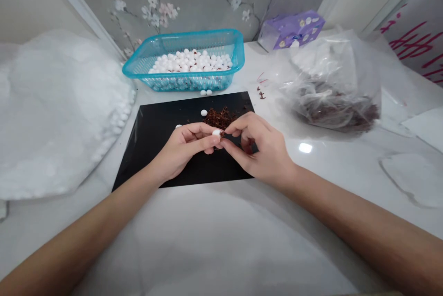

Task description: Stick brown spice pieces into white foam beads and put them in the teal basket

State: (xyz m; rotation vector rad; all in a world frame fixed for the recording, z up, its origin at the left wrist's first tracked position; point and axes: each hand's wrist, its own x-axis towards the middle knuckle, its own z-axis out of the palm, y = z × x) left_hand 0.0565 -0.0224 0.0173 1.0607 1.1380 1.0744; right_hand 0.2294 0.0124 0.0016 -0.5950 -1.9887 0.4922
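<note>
Left hand (189, 147): thumb and fingers closed on a small white ball (216, 133), held above the black mat (145, 148); right hand (261, 146): thumb and index pinching a small brown piece (222, 134) against the ball's right side — fingertips of both hands nearly meeting. Loose brown pile (220, 117) on the mat, just beyond the hands, another white ball (204, 113) beside it; blue basket (192, 81) behind the mat — many white balls (188, 61) inside, two more at its near side; clear plastic bag (332, 88) with brown material to the right.
</note>
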